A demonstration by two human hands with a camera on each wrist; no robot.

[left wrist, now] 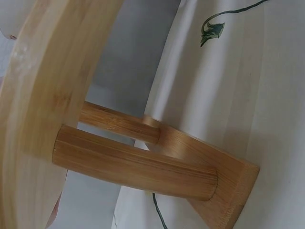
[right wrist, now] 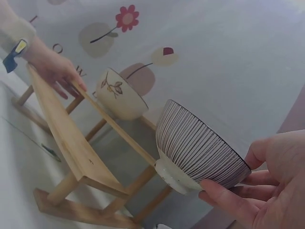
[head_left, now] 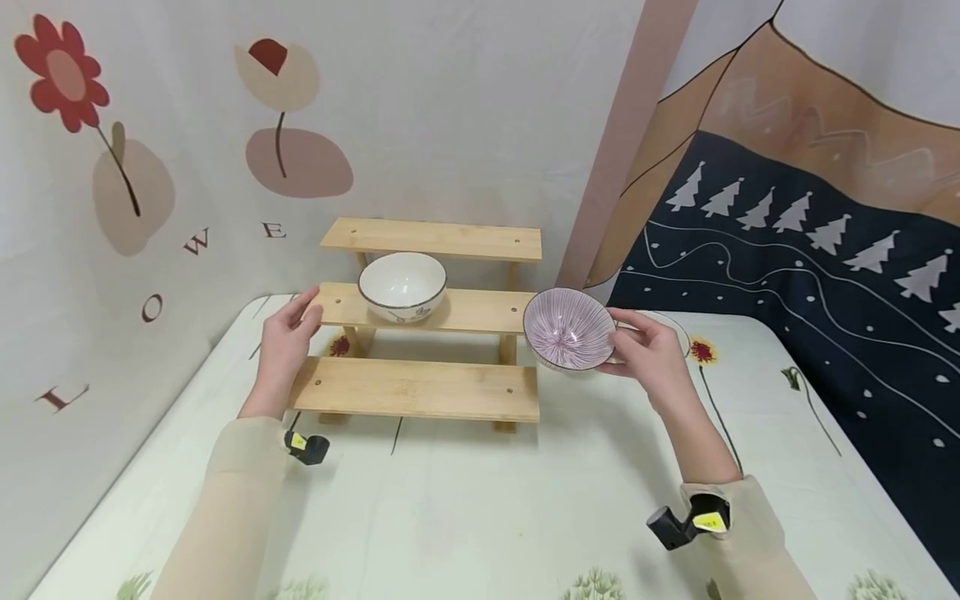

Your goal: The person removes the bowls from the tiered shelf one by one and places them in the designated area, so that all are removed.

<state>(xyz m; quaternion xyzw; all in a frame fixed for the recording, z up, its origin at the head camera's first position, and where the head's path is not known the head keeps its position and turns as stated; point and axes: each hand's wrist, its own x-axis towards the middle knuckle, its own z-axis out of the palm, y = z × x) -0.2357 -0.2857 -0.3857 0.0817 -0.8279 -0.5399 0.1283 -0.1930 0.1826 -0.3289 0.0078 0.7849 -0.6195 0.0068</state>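
Observation:
A three-tier wooden shelf stand (head_left: 420,388) stands on the table. My left hand (head_left: 287,343) grips the left end of its middle board; the left wrist view shows the stand's wooden leg (left wrist: 136,164) close up, with only a sliver of skin at the lower left. My right hand (head_left: 651,354) holds a bowl (head_left: 568,329) by its right side, thumb and fingers on the wall, just off the right end of the middle board. Purple lines streak its inside, and dark stripes (right wrist: 190,143) its outside. A white bowl (head_left: 402,283) with a leaf pattern stands on the middle board.
Behind my right hand, a white rounded rim (head_left: 677,327) shows on the table, mostly hidden. The top board (head_left: 435,238) stands near the back curtain (head_left: 450,108). A dark printed cloth (head_left: 750,250) hangs on the right.

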